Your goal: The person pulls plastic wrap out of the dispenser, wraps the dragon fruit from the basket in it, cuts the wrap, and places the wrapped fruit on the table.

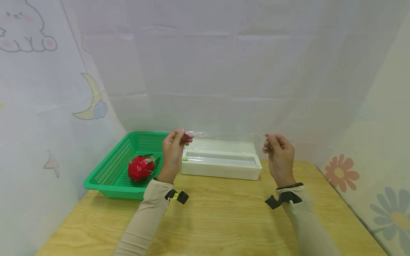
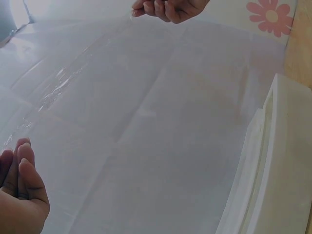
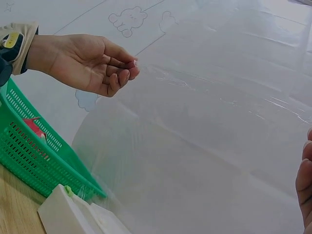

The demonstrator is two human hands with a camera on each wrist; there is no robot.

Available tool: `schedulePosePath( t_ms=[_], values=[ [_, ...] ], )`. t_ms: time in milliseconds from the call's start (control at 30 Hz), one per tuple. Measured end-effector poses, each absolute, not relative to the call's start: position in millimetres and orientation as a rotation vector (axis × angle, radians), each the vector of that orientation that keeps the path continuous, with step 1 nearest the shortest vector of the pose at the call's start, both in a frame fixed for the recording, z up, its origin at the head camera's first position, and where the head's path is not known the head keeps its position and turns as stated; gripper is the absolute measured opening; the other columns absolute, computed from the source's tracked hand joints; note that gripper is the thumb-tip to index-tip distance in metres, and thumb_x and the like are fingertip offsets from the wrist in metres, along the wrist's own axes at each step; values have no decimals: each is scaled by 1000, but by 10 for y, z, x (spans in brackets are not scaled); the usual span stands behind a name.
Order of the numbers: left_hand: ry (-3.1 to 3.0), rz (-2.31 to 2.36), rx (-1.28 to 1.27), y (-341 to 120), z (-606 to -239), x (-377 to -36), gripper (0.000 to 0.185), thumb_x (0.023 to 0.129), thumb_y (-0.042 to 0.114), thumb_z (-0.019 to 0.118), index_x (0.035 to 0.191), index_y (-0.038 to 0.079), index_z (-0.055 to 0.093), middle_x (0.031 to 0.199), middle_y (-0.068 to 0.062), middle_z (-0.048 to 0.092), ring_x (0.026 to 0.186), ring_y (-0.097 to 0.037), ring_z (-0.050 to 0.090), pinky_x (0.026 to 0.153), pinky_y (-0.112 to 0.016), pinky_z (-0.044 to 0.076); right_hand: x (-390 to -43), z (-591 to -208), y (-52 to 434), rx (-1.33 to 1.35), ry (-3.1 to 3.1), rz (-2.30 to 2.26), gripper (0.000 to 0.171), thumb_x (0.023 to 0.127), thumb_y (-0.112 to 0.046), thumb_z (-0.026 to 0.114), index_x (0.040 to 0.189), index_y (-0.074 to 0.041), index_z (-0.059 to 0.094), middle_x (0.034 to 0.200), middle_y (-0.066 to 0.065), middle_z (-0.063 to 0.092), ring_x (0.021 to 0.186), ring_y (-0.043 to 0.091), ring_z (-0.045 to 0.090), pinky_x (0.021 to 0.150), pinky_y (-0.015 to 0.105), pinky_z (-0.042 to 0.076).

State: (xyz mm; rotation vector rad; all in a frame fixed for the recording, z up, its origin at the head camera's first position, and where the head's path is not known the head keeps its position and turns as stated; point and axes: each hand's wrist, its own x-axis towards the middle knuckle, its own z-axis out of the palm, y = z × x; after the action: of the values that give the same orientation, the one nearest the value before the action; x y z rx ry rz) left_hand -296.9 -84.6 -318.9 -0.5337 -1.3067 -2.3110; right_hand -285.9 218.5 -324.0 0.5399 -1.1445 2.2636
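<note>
Progress: as the pictures stand, a length of thin clear plastic film [image 1: 225,142] is already drawn up out of the long white plastic dispenser box [image 1: 221,167]; it looks still joined to the roll, so cutting it free appears left to do, though the join is hard to see.
Film, look: nearly invisible, taut between the hands, top edge slightly crinkled and glinting [image 3: 219,95]; its lower part runs down to the box slot.
Left hand: left hand [image 1: 173,151] pinches the film's upper left corner between thumb and fingertips, raised above the box.
Right hand: right hand [image 1: 279,153] pinches the upper right corner in the same way, at matching height.
Box: lid open, lying across the light wooden table [image 1: 224,220].
Beside: green perforated plastic basket [image 1: 109,174] touching the box's left end, holding a red dragon fruit [image 1: 140,168].
Around: pale printed curtains [image 1: 48,106].
</note>
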Motion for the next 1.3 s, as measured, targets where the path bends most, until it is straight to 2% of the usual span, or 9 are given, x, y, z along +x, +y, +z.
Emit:
schedulePosePath(
  t_ms=[533, 1100, 1300],
  values=[
    [-1299, -2314, -539, -869, -3131, -2841, 25, 104, 6, 50, 82, 8, 62, 78, -6, 71, 68, -15, 64, 61, -22, 46, -2729, -3171, 2224, 648, -1085, 2316, 13, 96, 7, 59, 89, 10, 70, 76, 14, 68, 58, 17, 61, 54, 22, 52],
    [-1286, -2315, -565, -875, -3059, -2796, 24, 104, 7, 50, 84, 7, 61, 80, -5, 71, 70, -15, 64, 64, -23, 47, -2702, -3114, 2208, 646, -1112, 2271, 13, 96, 7, 59, 89, 8, 69, 76, 12, 67, 60, 15, 61, 55, 21, 52],
    [-1254, -2319, -593, -870, -3030, -2788, 25, 104, 5, 50, 82, 7, 62, 80, -9, 71, 68, -16, 64, 63, -23, 48, -2678, -3085, 2204, 657, -1111, 2264, 12, 96, 6, 59, 90, 9, 69, 77, 13, 67, 60, 16, 60, 55, 22, 52]
  ],
)
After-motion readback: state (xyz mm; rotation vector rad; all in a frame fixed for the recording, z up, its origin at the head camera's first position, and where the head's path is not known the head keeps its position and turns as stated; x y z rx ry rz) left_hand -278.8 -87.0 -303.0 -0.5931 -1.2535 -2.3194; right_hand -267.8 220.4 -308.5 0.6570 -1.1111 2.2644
